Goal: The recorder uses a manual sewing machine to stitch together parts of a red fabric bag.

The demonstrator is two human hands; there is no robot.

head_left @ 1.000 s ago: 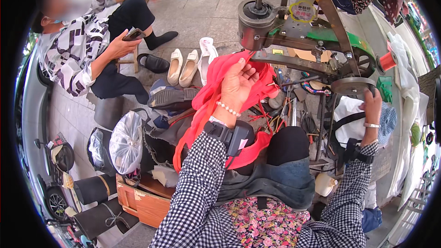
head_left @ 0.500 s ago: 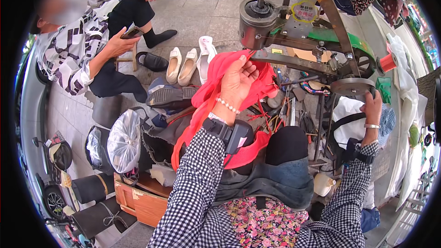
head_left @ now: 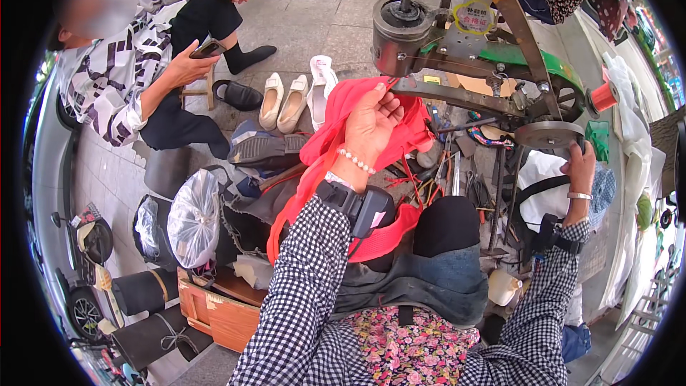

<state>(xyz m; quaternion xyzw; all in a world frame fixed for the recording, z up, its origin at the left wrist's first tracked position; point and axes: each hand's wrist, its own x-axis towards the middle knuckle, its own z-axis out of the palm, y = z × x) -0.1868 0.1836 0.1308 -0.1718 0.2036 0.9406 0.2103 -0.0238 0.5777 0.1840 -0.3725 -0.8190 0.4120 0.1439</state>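
Note:
My left hand (head_left: 370, 127), palm turned up and fingers curled, holds a bright red fabric bag with straps (head_left: 325, 136). The bag's upper edge lies at the working end of a hand-cranked shoe-repair sewing machine (head_left: 457, 46), and its straps trail over my lap. Exactly where cloth and needle meet is hidden. Off to the right, my right hand (head_left: 579, 168) grips the rim of the machine's round metal handwheel (head_left: 549, 134). Its fingers are partly behind the wheel. A spool of red thread (head_left: 604, 97) is mounted above that wheel.
Scissors (head_left: 477, 189) and several hand tools litter the ground below the machine. Pale shoes (head_left: 291, 104) stand beyond the bag. A seated person (head_left: 118, 86) holds a phone at the left. A wooden box (head_left: 221, 314) and a plastic-wrapped bundle (head_left: 193, 221) sit left of my knees.

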